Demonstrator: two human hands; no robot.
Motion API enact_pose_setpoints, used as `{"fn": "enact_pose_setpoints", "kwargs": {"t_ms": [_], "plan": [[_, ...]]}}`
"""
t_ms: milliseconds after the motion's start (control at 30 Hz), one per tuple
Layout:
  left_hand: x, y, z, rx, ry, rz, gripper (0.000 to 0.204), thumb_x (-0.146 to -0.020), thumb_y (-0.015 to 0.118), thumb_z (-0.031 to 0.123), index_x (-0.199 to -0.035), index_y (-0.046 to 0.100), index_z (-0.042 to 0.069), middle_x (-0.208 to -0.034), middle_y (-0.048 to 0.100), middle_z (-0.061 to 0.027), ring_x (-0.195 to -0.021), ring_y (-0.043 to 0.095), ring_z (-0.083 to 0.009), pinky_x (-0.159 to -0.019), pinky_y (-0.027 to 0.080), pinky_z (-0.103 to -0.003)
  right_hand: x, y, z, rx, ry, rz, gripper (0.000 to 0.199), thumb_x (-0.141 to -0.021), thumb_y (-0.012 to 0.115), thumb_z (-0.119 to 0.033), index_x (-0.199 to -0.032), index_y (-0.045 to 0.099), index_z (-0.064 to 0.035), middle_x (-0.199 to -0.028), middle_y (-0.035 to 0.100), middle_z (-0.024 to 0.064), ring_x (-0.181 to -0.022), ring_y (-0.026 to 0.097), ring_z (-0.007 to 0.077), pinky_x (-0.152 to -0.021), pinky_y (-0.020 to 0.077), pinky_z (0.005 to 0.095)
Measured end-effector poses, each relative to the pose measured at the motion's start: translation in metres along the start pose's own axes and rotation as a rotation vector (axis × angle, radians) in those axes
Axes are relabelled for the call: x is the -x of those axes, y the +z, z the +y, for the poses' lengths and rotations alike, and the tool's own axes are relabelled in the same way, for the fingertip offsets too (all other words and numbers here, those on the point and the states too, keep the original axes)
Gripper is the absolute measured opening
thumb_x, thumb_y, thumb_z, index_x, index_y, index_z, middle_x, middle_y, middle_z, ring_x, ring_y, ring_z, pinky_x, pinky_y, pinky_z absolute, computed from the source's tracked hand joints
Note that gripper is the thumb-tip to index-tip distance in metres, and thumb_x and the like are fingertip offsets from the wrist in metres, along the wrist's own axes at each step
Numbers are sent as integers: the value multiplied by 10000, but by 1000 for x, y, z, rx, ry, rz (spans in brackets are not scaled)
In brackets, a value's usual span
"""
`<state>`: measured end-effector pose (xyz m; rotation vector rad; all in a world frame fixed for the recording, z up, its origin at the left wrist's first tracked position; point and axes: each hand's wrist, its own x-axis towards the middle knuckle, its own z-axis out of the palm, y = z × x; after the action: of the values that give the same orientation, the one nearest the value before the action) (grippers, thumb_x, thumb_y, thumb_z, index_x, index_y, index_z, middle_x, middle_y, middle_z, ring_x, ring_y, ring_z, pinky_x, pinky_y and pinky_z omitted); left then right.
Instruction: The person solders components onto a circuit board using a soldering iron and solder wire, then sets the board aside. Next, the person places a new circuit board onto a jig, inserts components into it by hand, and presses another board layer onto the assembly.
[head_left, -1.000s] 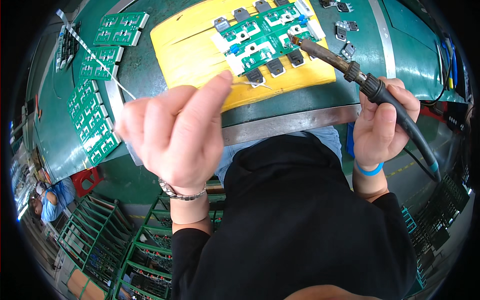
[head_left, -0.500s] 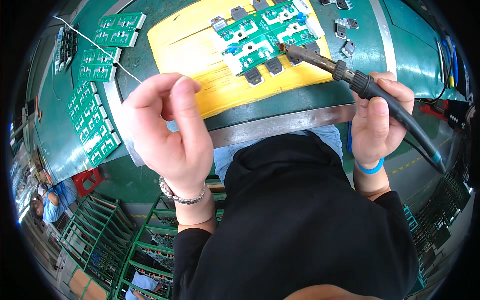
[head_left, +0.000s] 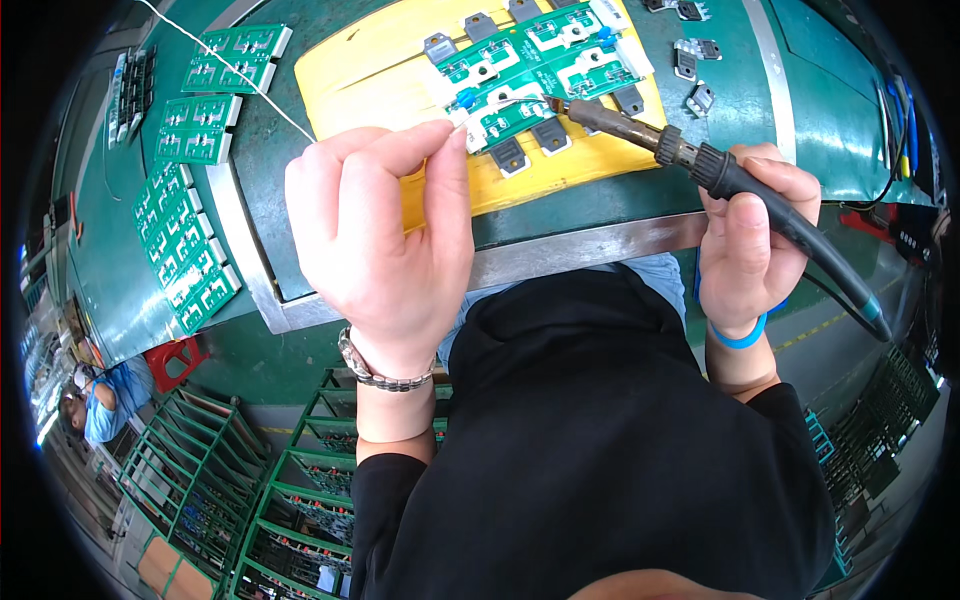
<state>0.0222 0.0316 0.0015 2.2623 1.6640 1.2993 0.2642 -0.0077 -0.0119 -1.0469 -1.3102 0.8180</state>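
Nearest us, our left hand [head_left: 385, 235] is raised, thumb and forefinger pinched on thin solder wire [head_left: 250, 70], while our right hand [head_left: 745, 235] wraps closed around the soldering iron [head_left: 640, 135]. Beyond, on the yellow mat [head_left: 370, 70], the green circuit board [head_left: 530, 70] waits. We judge a joint is being soldered; next, wire must meet tip.

I see no packages, signs or screens before me — only small white printed patches on the green boards [head_left: 540, 70] lying on the yellow mat [head_left: 380, 60], too small to make out, and the same on the spare boards [head_left: 190, 215] at my left.
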Motion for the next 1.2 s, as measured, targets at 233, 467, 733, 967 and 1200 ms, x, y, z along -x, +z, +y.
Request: {"fn": "enact_pose_setpoints", "kwargs": {"t_ms": [233, 467, 733, 967, 1200], "plan": [[0, 1, 5, -19, 11, -24, 133, -788, 808, -22, -868, 717, 32, -820, 643, -36, -693, 544, -112, -574, 413, -235, -1, 2, 0, -17, -15, 1, 289, -965, 610, -120, -1200, 502, 9, -1034, 541, 162, -847, 521, 162, -740, 461, 283], [3, -2, 6, 178, -71, 145, 138, -843, 756, -43, -966, 701, -8, -924, 647, -82, -748, 576, -149, -640, 472, -257, -1, 1, 0, -3, -19, 0, 290, -967, 610, -127, -1201, 503, 7, -1024, 537, 159, -834, 507, 155, -728, 453, 282], [4, -16, 9, -71, 55, 34, 163, -828, 742, -94, -963, 712, -8, -927, 662, -94, -777, 605, -171, -682, 493, -269, -2, 2, -5, -167, -45, 9, 292, -940, 624, -63, -1185, 485, 18, -1015, 577, 146, -851, 523, 133, -783, 437, 271], [6, -11, 11, -47, 64, 48, 190, -784, 788, -82, -941, 732, 9, -886, 671, -85, -785, 636, -190, -683, 505, -282, -1, 7, -1, 10, -55, 0, 297, -969, 612, -153, -1196, 505, 5, -996, 531, 145, -815, 492, 151, -717, 443, 283], [5, -12, 12, -66, 74, 21, 198, -772, 802, -70, -939, 742, 18, -876, 671, -85, -770, 636, -188, -674, 507, -283, -3, 8, -2, 6, -44, -12, 290, -962, 615, -142, -1188, 506, 4, -977, 531, 138, -815, 491, 148, -715, 438, 279]]}}
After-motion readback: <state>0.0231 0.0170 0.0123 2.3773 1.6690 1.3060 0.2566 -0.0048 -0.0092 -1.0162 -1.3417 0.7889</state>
